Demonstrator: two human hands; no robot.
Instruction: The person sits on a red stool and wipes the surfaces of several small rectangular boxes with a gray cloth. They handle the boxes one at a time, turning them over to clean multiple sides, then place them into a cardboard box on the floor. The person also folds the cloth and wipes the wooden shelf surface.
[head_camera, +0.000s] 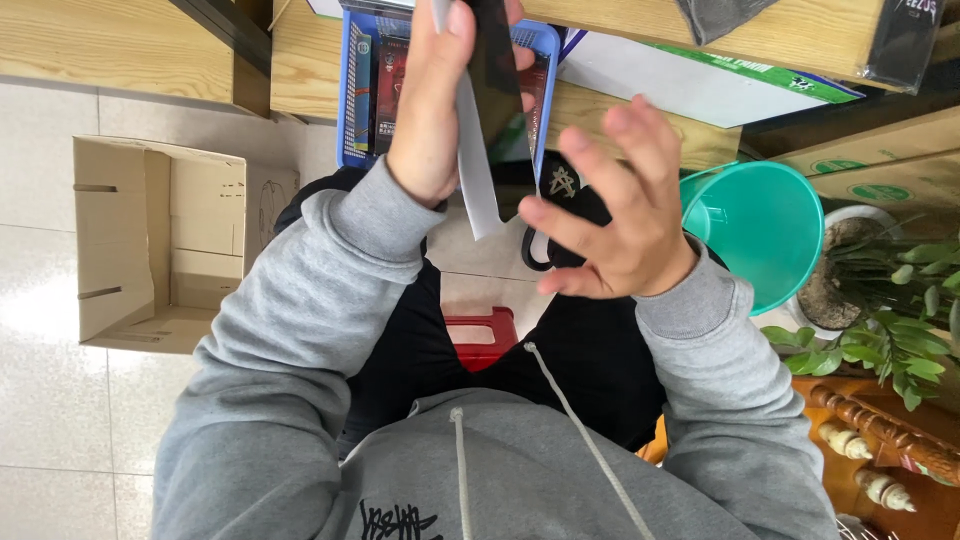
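Left hand (430, 100) grips a dark panel (497, 80) with a white strip (478, 170) hanging off it, seemingly half peeled. Right hand (620, 210) hovers open, holding nothing.

Home packing corner (informal): cardboard box (150, 245), wooden table (110, 45), potted plant (890, 300)

Bright, even indoor light, soft shadows. Mild glare on floor tiles (40, 300) at left. Right hand (620, 215) slightly motion-blurred; the rest sharp.
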